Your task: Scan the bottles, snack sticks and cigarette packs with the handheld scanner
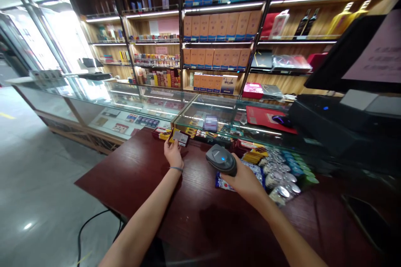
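Note:
My left hand (pixel 173 154) grips a small dark packet (pixel 179 137) with a white barcode label, holding it just above the dark red wooden counter (pixel 150 183). My right hand (pixel 242 179) is wrapped around a grey handheld barcode scanner (pixel 221 159) with a blue light, its head turned toward the packet. The two hands are about a hand's width apart. Under my right hand lies a blue and white packet (pixel 223 183).
Stacked snack packets (pixel 250 152) and several shiny cans (pixel 280 179) sit right of the scanner. A glass display case (pixel 150 106) runs behind the counter. A black register and monitor (pixel 338 121) stand at right. Shelves of boxes (pixel 219 25) fill the back wall. A black cable (pixel 94 221) trails on the floor.

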A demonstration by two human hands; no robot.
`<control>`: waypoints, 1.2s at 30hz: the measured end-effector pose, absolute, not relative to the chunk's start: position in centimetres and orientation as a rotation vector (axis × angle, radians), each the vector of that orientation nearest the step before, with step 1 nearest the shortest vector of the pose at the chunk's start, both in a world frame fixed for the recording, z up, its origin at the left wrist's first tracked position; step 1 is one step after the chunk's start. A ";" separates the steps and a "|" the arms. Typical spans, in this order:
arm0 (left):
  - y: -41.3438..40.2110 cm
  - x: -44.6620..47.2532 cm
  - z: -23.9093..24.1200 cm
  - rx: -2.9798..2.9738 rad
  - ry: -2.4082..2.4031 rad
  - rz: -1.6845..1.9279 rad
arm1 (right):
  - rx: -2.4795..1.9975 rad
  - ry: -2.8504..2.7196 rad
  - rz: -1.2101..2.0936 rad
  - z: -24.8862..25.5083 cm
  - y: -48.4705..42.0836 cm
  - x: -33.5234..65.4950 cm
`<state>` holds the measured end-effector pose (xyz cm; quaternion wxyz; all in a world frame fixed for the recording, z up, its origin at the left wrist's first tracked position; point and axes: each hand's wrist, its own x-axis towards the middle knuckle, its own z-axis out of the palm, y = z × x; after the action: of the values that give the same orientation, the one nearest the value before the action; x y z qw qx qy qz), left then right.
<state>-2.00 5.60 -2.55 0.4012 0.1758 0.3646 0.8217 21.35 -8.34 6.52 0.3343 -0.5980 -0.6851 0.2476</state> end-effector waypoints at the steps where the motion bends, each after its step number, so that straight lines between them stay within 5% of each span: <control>1: 6.0 -2.4 -2.0 0.463 0.936 2.134 | -1.544 -1.791 0.654 6.4 -8.2 21.5; 7: 7.0 -6.6 1.0 0.875 1.055 2.278 | -1.495 -1.790 0.653 6.2 -8.1 21.5; 15: 7.6 -14.9 0.5 1.575 1.152 1.975 | -1.486 -1.769 0.622 6.3 -8.3 21.4; 36: 11.7 -17.2 -1.4 1.491 1.237 1.551 | -1.541 -1.740 0.622 4.7 -7.6 22.5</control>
<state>-17.25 11.70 -1.37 0.3239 0.5685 0.4714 0.5913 22.46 -7.59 4.66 0.3597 -0.5977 -0.6747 0.2411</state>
